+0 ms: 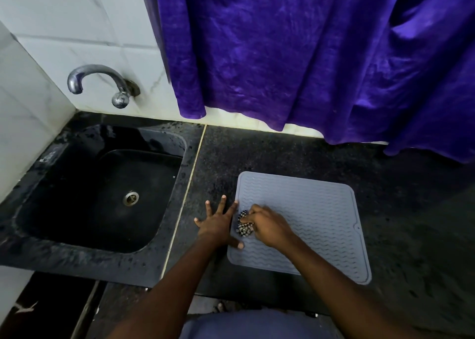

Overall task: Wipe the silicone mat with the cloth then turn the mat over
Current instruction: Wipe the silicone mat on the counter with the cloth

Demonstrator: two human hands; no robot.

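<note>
Where the dark speckled worktop (308,153) meets a black sink (102,184), one grey silicone mat (321,217) lies flat, wavy ribs up, well right of the basin.
Cloth (244,226): black-and-white chequered, bunched, on the mat's left part.
Right hand (270,225): fingers clenched round the cloth, holding it against the mat.
Left hand (218,223): fingers released and spread, palm down on the worktop, thumb tip on the mat's left border.
Tap (100,81): chrome, on the white tiled wall above the sink.
Curtain (308,55): purple, hanging behind the worktop.
</note>
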